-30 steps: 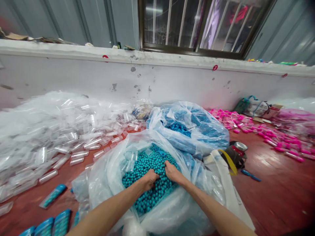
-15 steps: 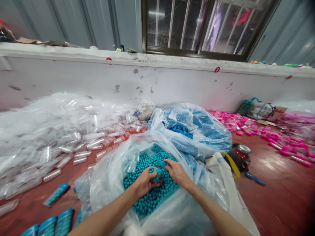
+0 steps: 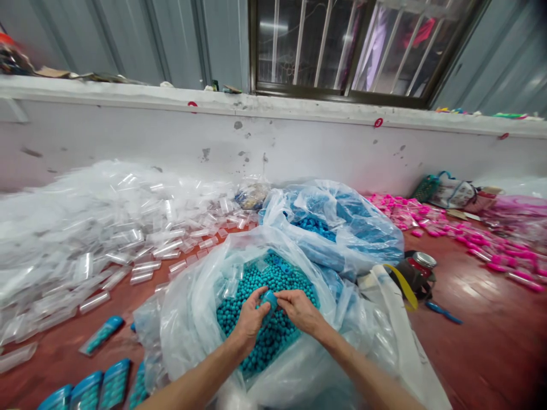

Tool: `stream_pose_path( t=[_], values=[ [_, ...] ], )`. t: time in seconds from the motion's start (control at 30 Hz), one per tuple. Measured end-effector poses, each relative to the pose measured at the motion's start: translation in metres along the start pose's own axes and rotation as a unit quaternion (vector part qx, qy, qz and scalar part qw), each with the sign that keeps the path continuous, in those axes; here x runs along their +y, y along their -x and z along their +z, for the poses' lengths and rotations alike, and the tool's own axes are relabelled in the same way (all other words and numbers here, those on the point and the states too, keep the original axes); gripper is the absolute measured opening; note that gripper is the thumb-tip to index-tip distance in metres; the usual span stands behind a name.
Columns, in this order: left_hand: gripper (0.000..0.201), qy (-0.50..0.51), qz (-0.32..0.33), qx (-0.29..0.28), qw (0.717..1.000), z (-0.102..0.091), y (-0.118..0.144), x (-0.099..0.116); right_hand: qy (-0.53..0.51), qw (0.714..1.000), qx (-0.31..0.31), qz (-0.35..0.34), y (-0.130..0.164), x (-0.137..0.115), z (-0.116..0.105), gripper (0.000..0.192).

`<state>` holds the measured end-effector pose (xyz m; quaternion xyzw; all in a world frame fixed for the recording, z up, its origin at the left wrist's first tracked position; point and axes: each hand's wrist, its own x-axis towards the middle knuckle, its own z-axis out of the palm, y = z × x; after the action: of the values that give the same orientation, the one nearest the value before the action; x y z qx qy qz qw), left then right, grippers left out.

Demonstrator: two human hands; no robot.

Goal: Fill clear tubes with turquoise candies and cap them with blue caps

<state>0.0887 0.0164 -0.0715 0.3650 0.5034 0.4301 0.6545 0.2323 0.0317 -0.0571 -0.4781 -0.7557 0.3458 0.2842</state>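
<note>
Container [image 3: 269,303] over bead bag [image 3: 183,319].
My left hand [image 3: 249,322] grips it, right hand [image 3: 301,311] pinches its edge; too loose a hold could drop it bagward.

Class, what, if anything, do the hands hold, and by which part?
The left hand grips a small blue-topped container by its sides; the right hand is at its top, grip unclear.

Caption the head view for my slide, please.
Left hand and right hand at a blue-capped container over a bag of teal beads.
</note>
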Motion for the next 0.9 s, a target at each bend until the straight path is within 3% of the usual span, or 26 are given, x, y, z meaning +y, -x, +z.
stream_pose_path(
  t=[0.23, 0.3, 0.47, 0.67, 0.8, 0.9],
  values=[
    [0.039, -0.105, 0.092, 0.045, 0.989, 0.009, -0.003, 0.002, -0.038, 0.997, -0.012, -0.059, -0.001, -0.001, -0.007, 0.027],
    [0.035, -0.107, 0.083, 0.044, 0.990, 0.009, -0.003, 0.003, -0.083, 0.996, -0.025, -0.032, -0.002, 0.005, -0.007, 0.027],
    [0.041, -0.075, 0.012, -0.062, 0.995, 0.004, 0.006, 0.018, -0.244, 0.963, -0.050, 0.099, -0.005, 0.009, -0.015, 0.021],
    [0.036, -0.148, 0.043, -0.071, 0.986, -0.007, 0.008, 0.025, -0.389, 0.904, 0.065, 0.166, -0.004, -0.001, -0.011, 0.048],
    [0.037, -0.190, 0.075, -0.067, 0.977, -0.007, 0.008, 0.018, -0.307, 0.936, 0.121, 0.125, -0.003, -0.003, 0.003, 0.052],
    [0.041, -0.163, 0.095, -0.052, 0.981, -0.004, 0.009, 0.016, -0.239, 0.966, 0.049, 0.085, 0.004, -0.008, 0.009, 0.050]
  ],
)
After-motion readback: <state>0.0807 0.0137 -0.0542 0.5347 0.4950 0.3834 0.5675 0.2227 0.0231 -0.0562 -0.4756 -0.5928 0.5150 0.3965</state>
